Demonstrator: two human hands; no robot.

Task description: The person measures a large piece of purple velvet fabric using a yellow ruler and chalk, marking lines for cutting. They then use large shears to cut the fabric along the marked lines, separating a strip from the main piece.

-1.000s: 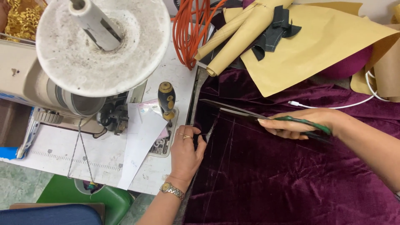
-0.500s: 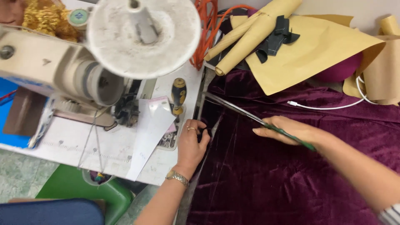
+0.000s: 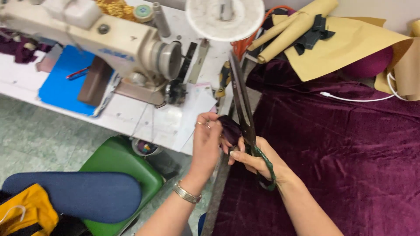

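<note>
My right hand [image 3: 258, 159] grips large scissors [image 3: 243, 109] by their green handles, the long blades pointing away toward the sewing machine. My left hand [image 3: 208, 140], with a ring and a gold bracelet at the wrist, pinches a small piece of maroon velvet [image 3: 229, 129] right beside the blades. Both hands are lifted above the near left edge of the wide maroon velvet cloth [image 3: 350, 153] that covers the table on the right.
A white sewing machine [image 3: 113, 39] with a round thread stand [image 3: 225, 17] sits on the left table, with papers [image 3: 192, 113] near its edge. Tan paper rolls [image 3: 288, 28], a white cable [image 3: 354, 98], a green stool [image 3: 118, 166] and a blue cushion [image 3: 74, 194] surround me.
Both hands rose off the cloth and came together. The scissors swung from lying across the velvet to pointing away from me. My left hand picked up a velvet piece. The view shifted left.
</note>
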